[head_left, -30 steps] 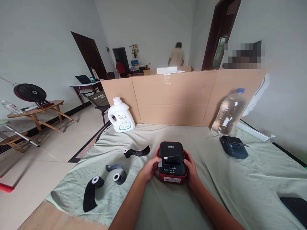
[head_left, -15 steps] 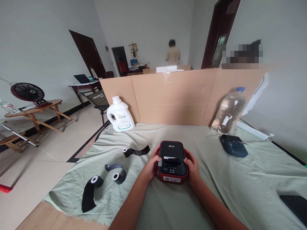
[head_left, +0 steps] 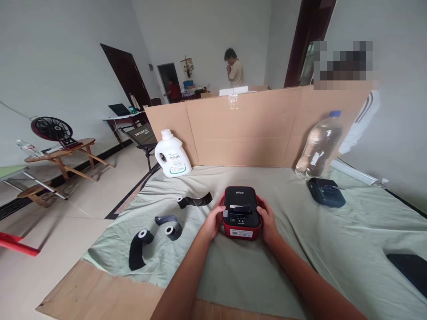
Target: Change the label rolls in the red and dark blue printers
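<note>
The printer is hiding most fingers of the left hand and the right hand around its sides. The print on its label is appearing too small to read, as is much of the text on the jug. The bottom edge is cutting off the left forearm and the right forearm; the right edge is cropping a black slab, the left edge a red bar. Cardboard is covering a beige-shirted person's lower body, and pixelation is obscuring a head.
</note>
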### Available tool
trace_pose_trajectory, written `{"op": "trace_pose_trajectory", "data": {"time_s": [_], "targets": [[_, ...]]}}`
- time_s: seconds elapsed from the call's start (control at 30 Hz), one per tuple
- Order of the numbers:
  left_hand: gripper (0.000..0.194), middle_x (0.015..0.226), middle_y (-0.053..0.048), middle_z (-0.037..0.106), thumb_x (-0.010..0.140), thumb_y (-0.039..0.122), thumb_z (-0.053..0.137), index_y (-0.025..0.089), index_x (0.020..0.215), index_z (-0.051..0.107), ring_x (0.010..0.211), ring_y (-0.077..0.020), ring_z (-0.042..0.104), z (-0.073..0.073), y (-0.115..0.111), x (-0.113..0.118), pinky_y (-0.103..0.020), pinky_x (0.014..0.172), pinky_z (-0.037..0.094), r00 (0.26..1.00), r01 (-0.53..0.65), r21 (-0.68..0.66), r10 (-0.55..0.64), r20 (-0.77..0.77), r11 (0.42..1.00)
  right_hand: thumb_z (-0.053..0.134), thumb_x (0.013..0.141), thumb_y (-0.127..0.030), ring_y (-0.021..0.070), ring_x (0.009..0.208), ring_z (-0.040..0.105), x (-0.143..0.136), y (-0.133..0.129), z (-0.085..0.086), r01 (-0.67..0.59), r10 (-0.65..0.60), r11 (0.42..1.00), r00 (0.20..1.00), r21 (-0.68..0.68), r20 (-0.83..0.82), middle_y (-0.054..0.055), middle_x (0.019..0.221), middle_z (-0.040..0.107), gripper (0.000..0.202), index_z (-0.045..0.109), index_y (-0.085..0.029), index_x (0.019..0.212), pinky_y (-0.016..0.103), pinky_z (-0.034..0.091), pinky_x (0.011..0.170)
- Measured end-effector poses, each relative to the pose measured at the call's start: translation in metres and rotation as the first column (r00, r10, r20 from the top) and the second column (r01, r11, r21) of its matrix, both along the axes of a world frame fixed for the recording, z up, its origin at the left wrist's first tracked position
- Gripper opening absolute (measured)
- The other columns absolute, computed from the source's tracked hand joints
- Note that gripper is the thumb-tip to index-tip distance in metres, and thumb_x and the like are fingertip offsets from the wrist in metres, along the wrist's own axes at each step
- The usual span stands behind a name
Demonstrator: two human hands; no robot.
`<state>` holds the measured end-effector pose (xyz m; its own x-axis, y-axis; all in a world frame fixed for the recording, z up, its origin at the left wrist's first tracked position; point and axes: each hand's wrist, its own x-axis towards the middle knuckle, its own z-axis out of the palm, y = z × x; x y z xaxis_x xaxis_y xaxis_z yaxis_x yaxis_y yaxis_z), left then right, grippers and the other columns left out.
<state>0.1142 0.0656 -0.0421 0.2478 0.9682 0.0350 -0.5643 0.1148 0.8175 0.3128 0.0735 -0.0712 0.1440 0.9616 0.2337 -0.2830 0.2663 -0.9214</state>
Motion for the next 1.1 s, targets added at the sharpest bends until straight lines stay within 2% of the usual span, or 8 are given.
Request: {"op": "trace_pose_trajectory", "data": {"time_s": [0.33,0.47,0.57,0.63,0.7,0.77,0.87,1.1], "targets": [[0.062,0.148,-0.003,0.054,0.079,0.032,0.061,0.028,0.14,0.056,0.137,-0.0276,0.05,-0.005,-0.003,0.002,-0.041,0.107,0.046,0.998,-0.037,0.008,0.037,-0.059,0.999,0.06,0.086,-0.041,0.0273,0.129,0.055,0.0,-0.001,-0.001,-0.01,0.009,1.0,0.999,0.028,0.041,0.007,0.137,0.063,0.042,0.063,-0.025,0.125,0.046,0.041,0.111],[0.052,0.138,-0.008,0.063,0.078,0.033,0.063,0.024,0.129,0.066,0.131,-0.0275,0.055,-0.004,0.0,-0.003,-0.041,0.111,0.041,0.951,-0.185,0.136,0.212,-0.224,0.973,0.059,0.086,-0.042,0.0271,0.13,0.054,0.002,-0.001,0.0,-0.02,0.019,1.0,0.998,0.018,0.065,0.007,0.137,0.062,0.043,0.062,-0.025,0.126,0.046,0.04,0.112],[0.037,0.126,-0.011,0.069,0.082,0.031,0.057,0.02,0.114,0.071,0.124,-0.0283,0.059,0.007,0.004,-0.033,-0.044,0.109,0.041,0.671,-0.367,0.402,0.538,-0.51,0.839,0.059,0.087,-0.042,0.0275,0.13,0.053,0.002,-0.002,0.002,-0.018,0.018,1.0,0.997,0.004,0.078,0.008,0.138,0.061,0.045,0.061,-0.025,0.128,0.047,0.04,0.112],[0.039,0.13,-0.011,0.066,0.083,0.023,0.052,0.021,0.118,0.069,0.13,-0.0293,0.053,0.02,0.008,-0.065,-0.047,0.114,0.035,0.235,-0.324,0.595,0.672,-0.702,0.735,0.059,0.086,-0.042,0.0277,0.13,0.053,0.002,-0.002,0.003,-0.012,0.013,1.0,0.996,-0.001,0.084,0.008,0.138,0.061,0.046,0.061,-0.024,0.128,0.048,0.04,0.112],[0.053,0.146,-0.011,0.053,0.079,0.016,0.052,0.023,0.131,0.062,0.144,-0.0329,0.035,0.031,0.012,-0.101,-0.054,0.119,0.021,-0.254,-0.222,0.636,0.586,-0.77,0.739,0.059,0.086,-0.042,0.028,0.13,0.054,0.002,-0.003,0.003,-0.009,0.01,1.0,0.996,-0.006,0.088,0.009,0.138,0.061,0.046,0.061,-0.024,0.127,0.048,0.041,0.111],[0.058,0.148,-0.014,0.051,0.079,0.015,0.053,0.023,0.136,0.058,0.144,-0.0379,0.034,0.04,0.015,-0.132,-0.061,0.116,0.017,-0.518,-0.208,0.474,0.315,-0.795,0.855,0.059,0.086,-0.043,0.0281,0.13,0.054,0.002,-0.003,0.004,-0.011,0.012,1.0,0.996,-0.01,0.09,0.009,0.138,0.061,0.045,0.06,-0.024,0.127,0.048,0.042,0.111],[0.055,0.135,-0.014,0.062,0.082,0.02,0.049,0.023,0.137,0.055,0.127,-0.0361,0.054,0.042,0.018,-0.161,-0.059,0.11,0.025,-0.602,-0.151,0.197,0.068,-0.795,0.969,0.059,0.086,-0.043,0.0281,0.13,0.054,0.002,-0.003,0.004,-0.015,0.016,1.0,0.996,-0.012,0.083,0.009,0.138,0.061,0.045,0.06,-0.025,0.126,0.047,0.042,0.111],[0.046,0.117,-0.013,0.071,0.086,0.047,0.047,0.027,0.124,0.062,0.119,-0.0347,0.059,0.044,0.02,-0.167,-0.052,0.105,0.03,-0.563,-0.067,0.167,0.101,-0.82,0.984,0.059,0.086,-0.043,0.0284,0.13,0.053,0.001,-0.004,0.007,-0.026,0.027,1.0,0.997,-0.014,0.066,0.008,0.136,0.062,0.042,0.061,-0.026,0.125,0.046,0.043,0.109]]}}
